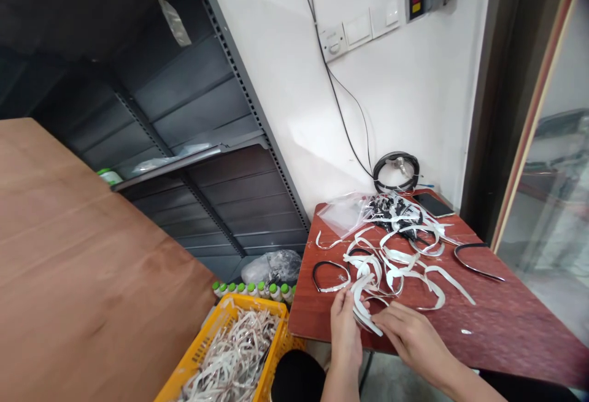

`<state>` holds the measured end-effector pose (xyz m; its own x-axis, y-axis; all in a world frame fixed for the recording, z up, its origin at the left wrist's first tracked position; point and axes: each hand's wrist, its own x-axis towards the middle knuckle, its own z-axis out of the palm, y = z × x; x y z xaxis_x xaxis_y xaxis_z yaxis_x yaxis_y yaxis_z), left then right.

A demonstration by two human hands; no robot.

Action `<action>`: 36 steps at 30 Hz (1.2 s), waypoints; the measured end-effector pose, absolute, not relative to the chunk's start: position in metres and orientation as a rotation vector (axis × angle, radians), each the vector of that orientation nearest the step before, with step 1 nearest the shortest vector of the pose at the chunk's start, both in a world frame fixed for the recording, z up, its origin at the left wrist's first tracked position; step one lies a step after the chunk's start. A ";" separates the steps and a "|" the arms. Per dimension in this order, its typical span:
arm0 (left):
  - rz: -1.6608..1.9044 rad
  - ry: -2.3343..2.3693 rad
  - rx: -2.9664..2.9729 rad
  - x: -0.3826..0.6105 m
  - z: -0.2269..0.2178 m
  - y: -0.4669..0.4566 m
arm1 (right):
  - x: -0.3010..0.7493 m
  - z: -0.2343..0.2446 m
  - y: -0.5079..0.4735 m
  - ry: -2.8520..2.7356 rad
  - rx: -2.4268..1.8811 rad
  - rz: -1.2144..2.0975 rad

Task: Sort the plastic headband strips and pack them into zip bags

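My left hand (pixel 346 322) is closed around a curved white band (pixel 360 304), its fingers and thumb on the band's left side near the table's front edge. At the band's lower end my right hand (pixel 409 334) pinches with fingertips together; what exactly lies between them is partly hidden. Just beyond both hands, several similar white curved bands (pixel 435 294) lie tangled on the red-brown table (pixel 497 322). A dark, thin C-shaped band (pixel 322 267) rests at the left, and another dark curved band (pixel 476 255) at the right.
Clear plastic bags (pixel 343 215), a phone (pixel 434 204) and a coiled black cable (pixel 396 172) sit at the table's back. Below left stands a yellow crate (pixel 276 309) full of white strips. Green-capped bottles (pixel 275 292) line up behind it, beside grey shelving (pixel 216 193).
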<state>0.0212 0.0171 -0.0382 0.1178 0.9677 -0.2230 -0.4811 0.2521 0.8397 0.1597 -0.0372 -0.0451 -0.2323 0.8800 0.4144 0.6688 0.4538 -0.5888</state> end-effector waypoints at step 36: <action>1.061 0.764 1.005 0.025 -0.032 -0.026 | 0.142 -0.046 -0.031 -0.517 -0.844 1.429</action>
